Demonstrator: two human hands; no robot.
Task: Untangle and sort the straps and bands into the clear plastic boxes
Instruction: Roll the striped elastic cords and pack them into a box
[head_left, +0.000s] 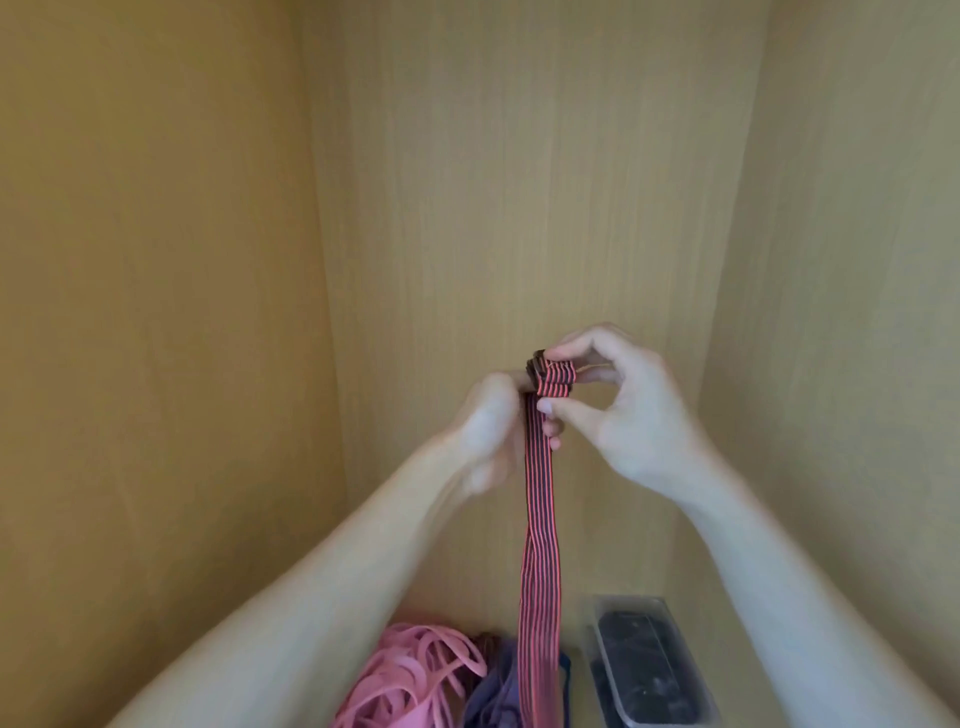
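Head view shows the right hand (623, 415) pinching the rolled top of a red-and-black striped strap (540, 519) between thumb and forefinger. The blurred left hand (493, 431) grips the strap just below, and the rest hangs straight down. At the lower right, a clear plastic box (675, 618) holds dark items (644, 670) too unclear to name. Left of it lie pink bands (410, 675) and a purple band (493, 696).

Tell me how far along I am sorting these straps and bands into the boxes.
Early to midway, I'd say. Done: the clear plastic box at lower right already holds dark items. In hand: both the left hand and right hand grip the top of the striped strap, its length hanging down. Still to do: the pink bands and purple band lie loose in a pile.
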